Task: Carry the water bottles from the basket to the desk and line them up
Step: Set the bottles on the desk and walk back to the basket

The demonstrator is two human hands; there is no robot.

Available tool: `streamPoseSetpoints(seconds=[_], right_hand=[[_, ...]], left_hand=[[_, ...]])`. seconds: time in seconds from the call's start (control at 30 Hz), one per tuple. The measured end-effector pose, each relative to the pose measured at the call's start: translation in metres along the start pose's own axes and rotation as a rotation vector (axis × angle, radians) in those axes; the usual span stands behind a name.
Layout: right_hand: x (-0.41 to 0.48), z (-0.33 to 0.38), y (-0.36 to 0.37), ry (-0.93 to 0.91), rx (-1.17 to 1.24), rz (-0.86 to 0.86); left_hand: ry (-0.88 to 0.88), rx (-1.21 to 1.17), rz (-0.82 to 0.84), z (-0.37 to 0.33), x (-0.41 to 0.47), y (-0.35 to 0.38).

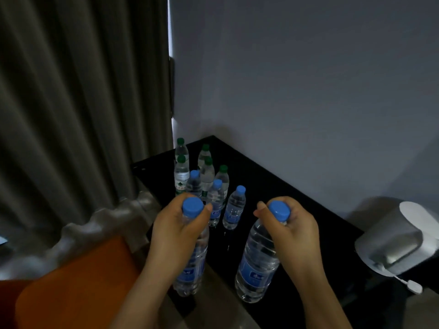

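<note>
Left hand (177, 224) is gripping the neck of one blue-capped bottle (190, 264), with fingers and thumb curling round it just under the cap. It is sitting at about seven o'clock from the middle of the picture. This left bottle is hanging upright, its base showing over the near left edge of the black desk (273, 186).

Right hand (293, 231) is clasping the neck of a second blue-capped bottle (257, 264) in the same way, at about five o'clock. This right bottle is tilting slightly, with its cap leaning toward two o'clock. Its base is showing over the desk's near corner; whether it is touching the top I cannot tell.

Eight more bottles are standing upright on the desk, up at twelve o'clock from the hands. Five green-capped bottles (181, 179) are crowding the far left part by the curtain (71, 115). Three small blue-capped bottles (234, 207) are standing in front of them in a slanting row running from ten o'clock to four o'clock. The nearest of these is showing between the two hands.

At three o'clock, a silver and white appliance (394, 236) is resting at the desk's right end, a white cord trailing from its base. An orange seat (78, 281) is filling the eight o'clock corner below the curtain's hem. A pale wall (308, 67) is rising behind the desk.
</note>
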State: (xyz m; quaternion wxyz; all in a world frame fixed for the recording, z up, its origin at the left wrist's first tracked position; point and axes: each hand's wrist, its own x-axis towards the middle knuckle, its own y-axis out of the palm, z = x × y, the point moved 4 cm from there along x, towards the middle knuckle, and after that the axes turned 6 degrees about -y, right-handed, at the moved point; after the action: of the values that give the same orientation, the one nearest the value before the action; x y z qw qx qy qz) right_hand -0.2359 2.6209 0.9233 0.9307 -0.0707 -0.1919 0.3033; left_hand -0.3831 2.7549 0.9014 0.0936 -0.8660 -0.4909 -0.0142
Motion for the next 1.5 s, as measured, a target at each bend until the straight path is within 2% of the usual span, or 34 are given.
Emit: streamPoseSetpoints(seconds=[0.17, 0.33, 0.47, 0.77, 1.0, 1.27, 1.5], right_hand=[[0.054, -0.04, 0.004, 0.011, -0.055, 0.006], [0.092, -0.075, 0.006, 0.011, -0.145, 0.026], [0.108, -0.099, 0.006, 0.051, -0.166, 0.038], [0.105, -0.134, 0.013, 0.161, -0.192, 0.03], [0.097, -0.154, 0.021, 0.244, -0.219, 0.016], [0.09, -0.172, 0.026, 0.231, -0.279, 0.015], [0.096, -0.185, 0.037, 0.245, -0.222, 0.045]], left_hand=[[0.019, 0.104, 0.059, 0.018, 0.056, 0.034], [-0.046, 0.12, 0.08, 0.053, 0.093, 0.059], [-0.079, 0.299, 0.099, 0.088, 0.114, 0.07], [-0.143, 0.338, 0.203, 0.134, 0.14, 0.083], [-0.171, 0.283, 0.263, 0.158, 0.152, 0.085], [-0.148, 0.248, 0.296, 0.176, 0.157, 0.089], [-0.129, 0.336, 0.317, 0.186, 0.166, 0.094]])
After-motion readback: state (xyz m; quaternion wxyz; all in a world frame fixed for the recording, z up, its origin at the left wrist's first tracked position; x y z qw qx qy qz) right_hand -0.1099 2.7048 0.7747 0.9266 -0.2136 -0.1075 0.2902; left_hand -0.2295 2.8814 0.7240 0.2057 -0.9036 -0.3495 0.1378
